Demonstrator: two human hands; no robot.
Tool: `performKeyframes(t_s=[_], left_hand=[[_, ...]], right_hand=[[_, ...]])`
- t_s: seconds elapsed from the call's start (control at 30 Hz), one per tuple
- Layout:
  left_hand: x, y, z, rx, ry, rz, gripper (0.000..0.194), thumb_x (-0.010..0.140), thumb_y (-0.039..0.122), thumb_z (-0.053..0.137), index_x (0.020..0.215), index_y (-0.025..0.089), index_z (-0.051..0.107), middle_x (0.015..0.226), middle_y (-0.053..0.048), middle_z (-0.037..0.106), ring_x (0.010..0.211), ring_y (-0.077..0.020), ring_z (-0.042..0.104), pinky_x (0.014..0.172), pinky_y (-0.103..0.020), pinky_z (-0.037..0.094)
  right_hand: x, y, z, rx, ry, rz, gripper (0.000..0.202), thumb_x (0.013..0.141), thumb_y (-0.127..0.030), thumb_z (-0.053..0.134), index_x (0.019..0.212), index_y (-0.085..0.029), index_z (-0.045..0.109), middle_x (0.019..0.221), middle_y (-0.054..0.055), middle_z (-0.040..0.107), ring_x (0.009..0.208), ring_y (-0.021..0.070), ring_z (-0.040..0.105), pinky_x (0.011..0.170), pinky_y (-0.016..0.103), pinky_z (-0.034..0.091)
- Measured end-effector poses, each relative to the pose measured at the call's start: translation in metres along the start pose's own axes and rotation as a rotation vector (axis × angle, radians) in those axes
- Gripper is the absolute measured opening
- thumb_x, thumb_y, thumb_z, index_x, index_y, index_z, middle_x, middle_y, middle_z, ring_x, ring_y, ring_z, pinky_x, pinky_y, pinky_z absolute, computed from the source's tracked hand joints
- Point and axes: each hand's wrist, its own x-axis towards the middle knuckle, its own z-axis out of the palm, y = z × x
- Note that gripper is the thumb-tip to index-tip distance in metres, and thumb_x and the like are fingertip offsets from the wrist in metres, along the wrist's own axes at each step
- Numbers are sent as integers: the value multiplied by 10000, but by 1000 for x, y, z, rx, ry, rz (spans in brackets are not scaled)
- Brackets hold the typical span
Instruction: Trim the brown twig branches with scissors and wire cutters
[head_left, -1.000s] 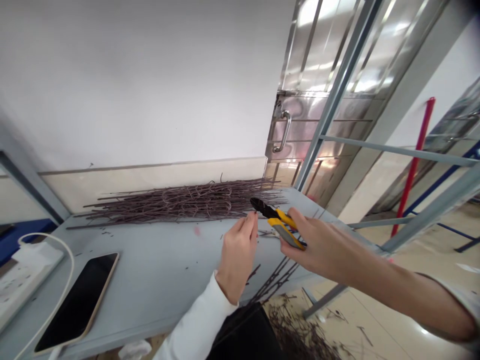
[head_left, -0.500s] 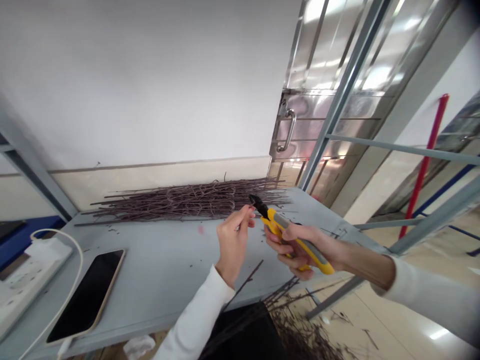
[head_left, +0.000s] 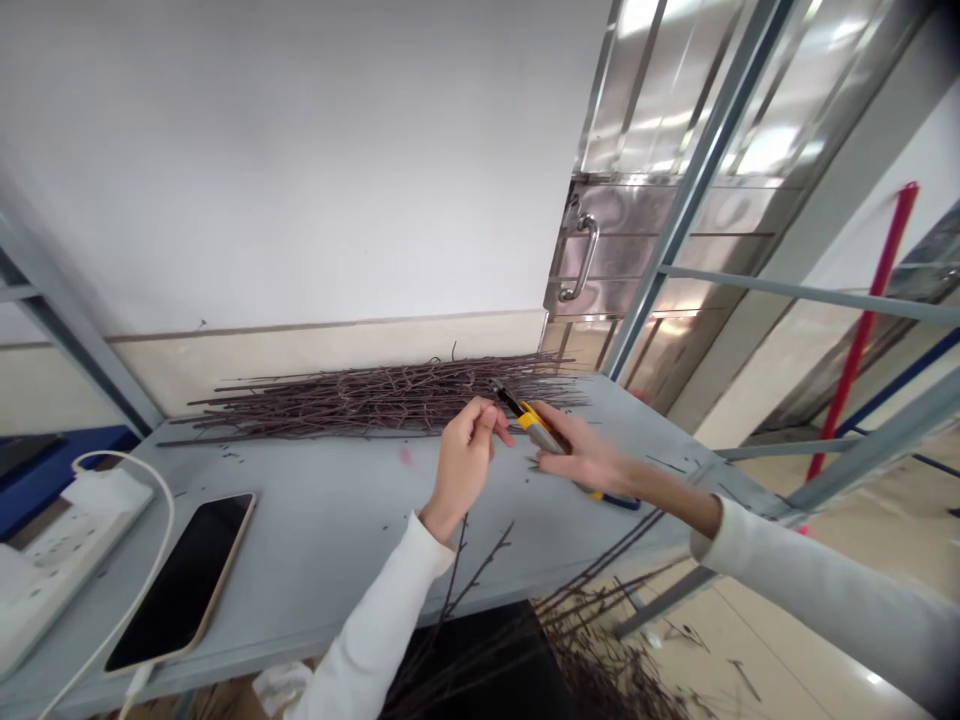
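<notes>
Yellow-and-grey cutting pliers (head_left: 541,430) sit in my right hand (head_left: 589,452), which is wrapped round the handles. Their dark jaws point up and left, just above the fingertips of my left hand (head_left: 466,450). Those left fingers are pinched together; whatever lies between them is too small to make out. Beneath my left wrist, a thin forked twig (head_left: 480,570) reaches over the table's front edge; I cannot tell whether it joins the hand. Behind both hands lies a long bundle of dark twigs (head_left: 337,405) along the wall.
On the grey table (head_left: 322,560), a phone (head_left: 184,580) on a white cable lies left, beside a power strip (head_left: 67,570). More twigs (head_left: 615,650) are heaped below the front edge, over something black. A metal frame post (head_left: 675,220) rises at right.
My right hand has turned over the pliers, its back now showing, and their jaws have shifted slightly left. The forked twig now shows a second branch. The view has shifted slightly.
</notes>
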Motion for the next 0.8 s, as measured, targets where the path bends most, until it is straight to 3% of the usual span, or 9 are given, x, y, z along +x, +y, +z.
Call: performKeyframes(t_s=[0.07,0.2,0.37,0.5,0.6,0.8], left_hand=[[4,-3,-2,5,-31,-4,291,924,391,377,727,193,459,563,41,553,420,-79,328,442,-203,277],[10,-10,-7,62,-50,7,278,914,354,378,695,195,444,506,55,469,457,-95,368,485,-211,291],[17,-14,-19,152,-130,52,266,898,311,378,663,197,429,514,60,410,496,-105,363,524,-224,292],[19,-13,-27,222,-231,87,313,900,313,373,612,194,406,529,52,402,513,-104,343,537,-231,277],[18,-14,-27,190,-253,116,352,916,318,366,588,192,383,548,45,397,525,-100,335,544,-233,271],[17,-12,-22,75,-236,183,329,921,320,390,621,187,420,565,43,379,533,-103,323,546,-240,270]], right_hand=[[6,5,0,-251,116,-63,267,651,-281,543,792,-237,321,611,-72,357,530,110,332,511,241,244],[14,10,-6,-586,251,-147,276,646,-321,528,843,-226,359,709,5,509,585,169,461,545,260,248],[16,10,-16,-697,192,-179,292,665,-341,527,900,-208,417,731,41,554,597,183,472,551,265,253],[11,10,-17,-537,89,-196,273,633,-308,566,827,-216,398,617,-41,430,540,120,356,531,245,247],[6,9,-14,-345,32,-119,268,609,-294,597,783,-217,408,558,-83,321,510,89,272,497,233,212],[-8,6,2,405,-293,74,210,590,-285,523,732,-220,383,556,-94,328,426,58,286,392,201,239]])
